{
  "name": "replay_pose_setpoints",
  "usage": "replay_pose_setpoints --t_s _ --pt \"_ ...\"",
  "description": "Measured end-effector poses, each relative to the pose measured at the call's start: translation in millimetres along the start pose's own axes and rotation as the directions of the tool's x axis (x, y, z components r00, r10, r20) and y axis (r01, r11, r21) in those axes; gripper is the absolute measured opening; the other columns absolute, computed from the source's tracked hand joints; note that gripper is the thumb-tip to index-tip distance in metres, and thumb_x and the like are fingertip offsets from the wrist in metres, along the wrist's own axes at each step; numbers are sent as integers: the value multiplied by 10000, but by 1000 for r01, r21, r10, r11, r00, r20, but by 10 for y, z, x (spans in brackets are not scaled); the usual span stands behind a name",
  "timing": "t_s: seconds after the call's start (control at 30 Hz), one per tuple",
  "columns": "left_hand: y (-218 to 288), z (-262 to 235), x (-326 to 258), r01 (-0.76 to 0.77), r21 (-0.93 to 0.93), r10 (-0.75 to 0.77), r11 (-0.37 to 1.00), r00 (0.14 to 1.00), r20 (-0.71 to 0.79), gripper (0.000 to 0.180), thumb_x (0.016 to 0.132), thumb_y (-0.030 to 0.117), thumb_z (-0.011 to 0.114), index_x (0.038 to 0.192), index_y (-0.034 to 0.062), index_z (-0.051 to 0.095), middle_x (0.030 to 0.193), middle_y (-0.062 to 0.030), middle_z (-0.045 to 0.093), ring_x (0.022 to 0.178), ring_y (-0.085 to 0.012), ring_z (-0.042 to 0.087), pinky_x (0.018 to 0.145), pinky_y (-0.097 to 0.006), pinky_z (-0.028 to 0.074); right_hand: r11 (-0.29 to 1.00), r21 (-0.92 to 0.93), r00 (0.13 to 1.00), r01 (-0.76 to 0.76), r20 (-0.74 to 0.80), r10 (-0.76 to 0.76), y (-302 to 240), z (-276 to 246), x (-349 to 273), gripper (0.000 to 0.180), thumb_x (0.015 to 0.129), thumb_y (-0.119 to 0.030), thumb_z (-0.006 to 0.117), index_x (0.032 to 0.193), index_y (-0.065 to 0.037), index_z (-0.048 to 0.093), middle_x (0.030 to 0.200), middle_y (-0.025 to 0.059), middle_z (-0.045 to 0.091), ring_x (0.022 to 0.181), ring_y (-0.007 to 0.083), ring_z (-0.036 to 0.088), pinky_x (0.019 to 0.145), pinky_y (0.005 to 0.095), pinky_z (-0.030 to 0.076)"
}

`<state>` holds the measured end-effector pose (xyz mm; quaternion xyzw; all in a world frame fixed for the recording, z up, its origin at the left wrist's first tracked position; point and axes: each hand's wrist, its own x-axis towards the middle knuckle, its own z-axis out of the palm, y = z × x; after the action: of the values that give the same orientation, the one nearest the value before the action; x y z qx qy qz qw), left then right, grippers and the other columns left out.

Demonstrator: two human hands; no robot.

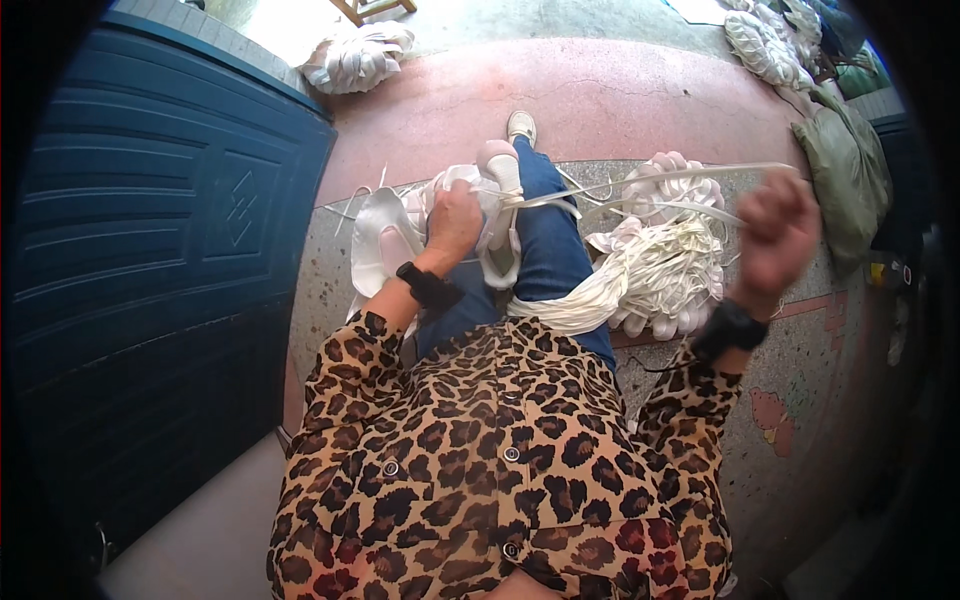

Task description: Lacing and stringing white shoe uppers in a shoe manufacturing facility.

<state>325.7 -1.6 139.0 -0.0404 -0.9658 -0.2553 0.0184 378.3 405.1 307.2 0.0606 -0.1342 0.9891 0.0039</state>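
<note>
My left hand [455, 218] is closed on a white and pink shoe upper [499, 180] above my lap. Off to the right, my right hand [778, 232] is raised in a fist, slightly blurred, gripping a white shoelace [690, 174]. That lace runs taut from the upper across to the fist. A second strand hangs in a loop below it. Across my right thigh lies a thick bundle of white shoelaces [580, 301]. More white and pink uppers [378, 238] lie beside my left hand, partly hidden by it.
To the right of my leg is a heap of white-pink shoe uppers [678, 190]. A dark blue panelled door [170, 220] stands at left. Farther off are a bundle of white pieces [358, 58], another pale bundle [765, 48] and an olive sack [845, 185].
</note>
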Motion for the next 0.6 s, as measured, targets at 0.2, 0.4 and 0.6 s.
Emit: replay_pose_setpoints --t_s 0.2,0.4,0.6 --pt "219 -120 136 -187 -90 197 978 973 119 230 900 160 584 1011 -12 690 982 -235 692 930 -427 629 854 -485 497 942 111 895 317 293 -336 -982 695 -405 274 976 -23 419 730 -137 371 611 -49 350 410 12 232 362 235 159" --pt "558 -60 546 -264 -231 336 937 863 377 248 964 124 535 1094 -29 680 1053 -250 691 1028 -398 650 907 -427 507 948 235 911 214 301 -281 -1130 1032 -457 349 1021 -54 353 690 -164 338 565 -49 331 379 -6 264 315 197 167" --pt "364 -52 745 -305 -157 342 939 786 516 251 939 134 596 1132 15 706 1153 -213 674 1111 -349 619 968 -411 480 988 73 926 134 346 -151 -994 1291 -494 329 1066 -112 292 742 -128 347 558 -42 334 357 -9 263 289 182 190"
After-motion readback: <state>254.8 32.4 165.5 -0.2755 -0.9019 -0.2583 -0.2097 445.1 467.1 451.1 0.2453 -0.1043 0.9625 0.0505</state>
